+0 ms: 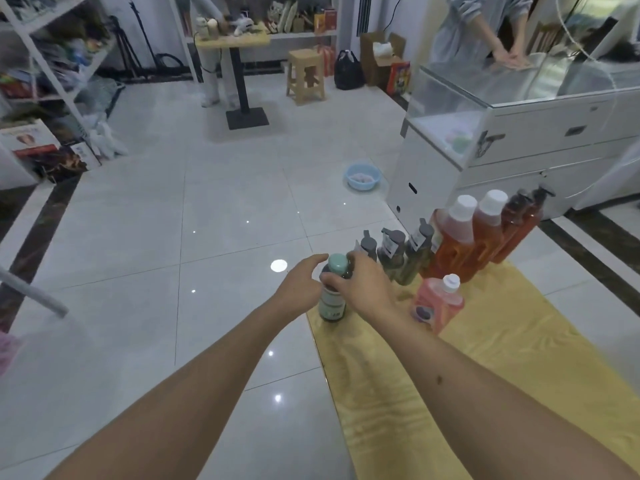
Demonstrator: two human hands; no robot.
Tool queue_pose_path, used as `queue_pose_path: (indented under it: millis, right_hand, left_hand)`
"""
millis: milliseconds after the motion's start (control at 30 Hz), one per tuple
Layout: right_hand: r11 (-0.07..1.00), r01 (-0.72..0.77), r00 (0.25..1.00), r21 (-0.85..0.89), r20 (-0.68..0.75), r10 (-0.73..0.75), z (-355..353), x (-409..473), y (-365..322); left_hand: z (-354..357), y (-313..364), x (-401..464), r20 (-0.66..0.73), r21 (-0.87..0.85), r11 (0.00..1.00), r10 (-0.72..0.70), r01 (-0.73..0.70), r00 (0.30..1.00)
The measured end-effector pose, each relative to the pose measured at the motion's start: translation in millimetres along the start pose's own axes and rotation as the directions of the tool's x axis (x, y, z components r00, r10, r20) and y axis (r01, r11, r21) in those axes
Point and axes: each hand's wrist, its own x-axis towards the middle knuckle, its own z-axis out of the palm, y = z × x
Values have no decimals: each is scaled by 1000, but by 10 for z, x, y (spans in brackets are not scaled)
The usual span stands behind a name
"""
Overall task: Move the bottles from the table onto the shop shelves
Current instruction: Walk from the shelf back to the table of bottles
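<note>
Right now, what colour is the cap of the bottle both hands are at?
Pale teal-green cap on a dark bottle, seen in the head view.

A dark glass bottle with a teal cap stands at the left corner of the yellow wooden surface; right of it a pink plastic bottle, behind them three dark pump bottles, then two orange white-capped jugs

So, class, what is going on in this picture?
A person is clearing bottles off a yellow table. Their right hand grips the neck of a dark bottle with a teal cap at the table's corner, while the left hand reaches in beside it. The other bottles, among them a pink bottle, are untouched.
</note>
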Motion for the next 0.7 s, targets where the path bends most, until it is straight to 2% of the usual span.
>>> queue_pose_path:
  millis: [167,300,367,467,567,700]
  right_hand:
    - [998,-41,998,-44,-47,39,41,151,-84]
    - [995,-17,998,-103,-60,11,-11,118,-86]
    - [1000,2,997,-29,-73,-4,-72,74,-69]
    - [979,68,997,190,-48,-60,-235,17,-112]
    - [921,114,991,373,18,-130,-495,-117,-270]
    - [826,101,978,555,94,-183,-810,-335,-481]
  left_hand:
    - [-25,-55,159,44,-68,998,10,-7,999]
    - [-58,-68,145,64,-74,997,15,-11,998]
    - [-79,-60,112,55,-102,995,19,-14,998]
    - [-112,-22,44,21,-180,984,0,4,1000]
    - [-176,55,-130,-8,-259,966,-1,-1,1000]
    - [-369,220,-496,18,-357,933,55,-45,998]
